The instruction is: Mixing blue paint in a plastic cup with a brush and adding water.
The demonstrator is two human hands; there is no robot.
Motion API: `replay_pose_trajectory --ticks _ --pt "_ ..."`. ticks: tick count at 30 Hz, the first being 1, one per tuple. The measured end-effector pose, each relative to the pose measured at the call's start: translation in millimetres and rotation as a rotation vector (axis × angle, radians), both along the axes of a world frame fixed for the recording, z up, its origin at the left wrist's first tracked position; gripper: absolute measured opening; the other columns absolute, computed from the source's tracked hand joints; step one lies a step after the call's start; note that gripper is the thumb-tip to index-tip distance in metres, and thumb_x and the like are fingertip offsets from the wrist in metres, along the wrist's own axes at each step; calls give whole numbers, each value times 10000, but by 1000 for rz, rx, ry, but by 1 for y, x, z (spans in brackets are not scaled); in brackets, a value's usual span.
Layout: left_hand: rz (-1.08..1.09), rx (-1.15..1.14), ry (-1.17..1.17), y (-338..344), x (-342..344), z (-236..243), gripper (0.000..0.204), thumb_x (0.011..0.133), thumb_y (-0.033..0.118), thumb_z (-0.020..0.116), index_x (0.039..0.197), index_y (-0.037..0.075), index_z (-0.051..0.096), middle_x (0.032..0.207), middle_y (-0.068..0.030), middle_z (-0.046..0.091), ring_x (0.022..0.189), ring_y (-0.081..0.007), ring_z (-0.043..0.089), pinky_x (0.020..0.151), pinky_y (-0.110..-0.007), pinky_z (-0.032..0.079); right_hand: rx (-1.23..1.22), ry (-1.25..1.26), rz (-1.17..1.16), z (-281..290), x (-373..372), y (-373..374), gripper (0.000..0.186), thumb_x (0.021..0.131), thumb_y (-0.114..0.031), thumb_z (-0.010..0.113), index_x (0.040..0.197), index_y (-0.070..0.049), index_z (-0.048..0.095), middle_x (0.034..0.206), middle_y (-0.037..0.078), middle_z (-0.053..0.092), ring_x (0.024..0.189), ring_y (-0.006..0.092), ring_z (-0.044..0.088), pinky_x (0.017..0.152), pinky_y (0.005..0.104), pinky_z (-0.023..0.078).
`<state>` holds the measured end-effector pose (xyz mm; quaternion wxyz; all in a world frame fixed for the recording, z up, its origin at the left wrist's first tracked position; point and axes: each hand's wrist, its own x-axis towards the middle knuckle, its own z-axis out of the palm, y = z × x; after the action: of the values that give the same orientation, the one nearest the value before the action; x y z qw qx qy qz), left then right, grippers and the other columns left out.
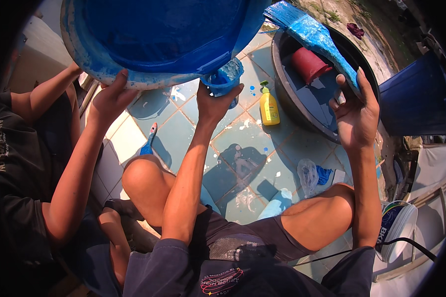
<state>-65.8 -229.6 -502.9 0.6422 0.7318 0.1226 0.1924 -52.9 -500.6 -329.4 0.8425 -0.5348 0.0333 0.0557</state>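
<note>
My left hand (210, 101) grips a small blue-smeared cup (223, 84) at upper centre, directly under the rim of a large container of blue paint (163, 32). A co-worker's hand (109, 96) supports that container from the left; whether paint is flowing into the cup, I cannot tell. Raised on the right, my right hand (354, 109) holds a wide, blue-coated paintbrush (312, 37) by its handle, bristles pointing up-left over a black tub (280, 74).
A red pail (307, 64) lies in the tub. A yellow pump bottle (269, 109), a small brush (147, 143) and plastic bags (309, 175) rest on paint-spattered tiles (223, 148). A blue bin (414, 94) and white bucket (401, 230) stand right; co-workers sit close on my left.
</note>
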Motion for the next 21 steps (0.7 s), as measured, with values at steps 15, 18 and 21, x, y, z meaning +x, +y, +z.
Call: replay_pose_trajectory --ticks 15,18,21 --pt "28 4 8 -2 -1 2 847 675 332 918 1343 19 503 1283 -175 630 1175 -295 629 1006 -398 500 -5 -2 -4 0 0 -1 220 997 -324 601 1084 -130 656 928 53 741 729 80 619 628 265 489" --pt "37 16 6 -1 -1 1 846 676 342 915 1342 21 504 1281 -179 632 1175 -300 630 1008 -402 501 -1 -1 11 0 -1 -2 219 998 -323 600 1081 -128 656 925 54 740 725 80 619 628 265 489" --pt "20 16 0 -1 0 1 855 677 349 915 1349 20 500 1286 -183 629 1179 -305 629 1012 -405 501 -3 3 5 -1 -1 0 219 998 -323 599 1079 -127 655 925 56 740 722 80 619 627 266 491"
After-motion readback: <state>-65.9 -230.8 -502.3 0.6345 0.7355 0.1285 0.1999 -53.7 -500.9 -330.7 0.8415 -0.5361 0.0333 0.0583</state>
